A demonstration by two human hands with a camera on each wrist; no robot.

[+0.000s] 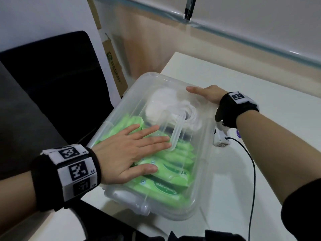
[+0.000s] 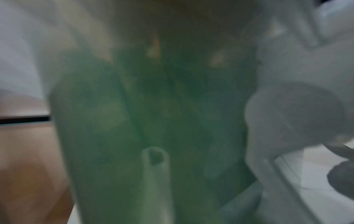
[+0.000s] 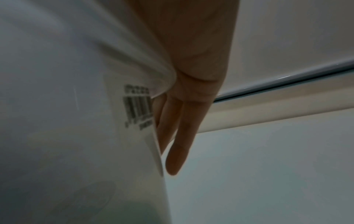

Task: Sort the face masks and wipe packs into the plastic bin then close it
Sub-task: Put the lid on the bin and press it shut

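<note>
Nearest the head camera, a black cable [image 1: 252, 173] trails across the white counter [image 1: 260, 171] at the right, running up to a small white device [image 1: 220, 136] under the right wrist. At the near left, a black wristband with white coded tags [image 1: 69, 171] wraps the left forearm. Beyond it the left hand [image 1: 128, 153] lies flat on the clear lid [image 1: 198, 150] of the plastic bin [image 1: 182, 213], fingers straight and spread, fingertips reaching the moulded handle [image 1: 175, 131] at the lid's centre. Through the lid, green wipe packs [image 1: 166, 178] stand in a row along the bin's near and left part; white face masks [image 1: 166, 105] are stacked at the far end. The left wrist view, dim and blurred, shows mostly the green of the packs through the plastic. Farther back, the right hand [image 1: 206, 94] rests over the bin's far right edge, thumb laid along the lid top; the right wrist view shows its fingers [image 3: 178, 153] straight and extended down the bin's outer wall beside a barcode label [image 3: 137, 106]. At the far left, a black chair [image 1: 52, 80] stands by cardboard [image 1: 116, 70] leaning on the wall.
</note>
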